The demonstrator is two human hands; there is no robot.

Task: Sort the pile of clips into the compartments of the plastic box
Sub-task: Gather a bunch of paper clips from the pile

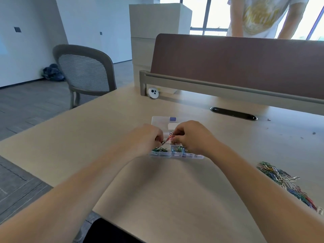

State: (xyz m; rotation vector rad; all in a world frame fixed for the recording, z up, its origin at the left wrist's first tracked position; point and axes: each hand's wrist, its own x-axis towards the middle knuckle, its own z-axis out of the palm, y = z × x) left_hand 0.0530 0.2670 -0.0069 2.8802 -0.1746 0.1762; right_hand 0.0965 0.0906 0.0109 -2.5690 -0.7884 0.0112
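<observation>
Head view: partway through, by the look of it. Some coloured clips already in the near compartments of the clear plastic compartment box [158, 154], green ones at the near left, blue and green further right; far compartments mostly hidden behind the hands. Still a long heap of mixed coloured wire paper clips [287, 183] on the pale wooden desk [166, 190], well apart to the right of the box, so most sorting probably left.

Left hand [148, 137] and right hand [191, 137] both over the box, fingertips pinched shut on a small tangle of dark and red clips [168, 139] held between them, seemingly being pulled apart.
</observation>
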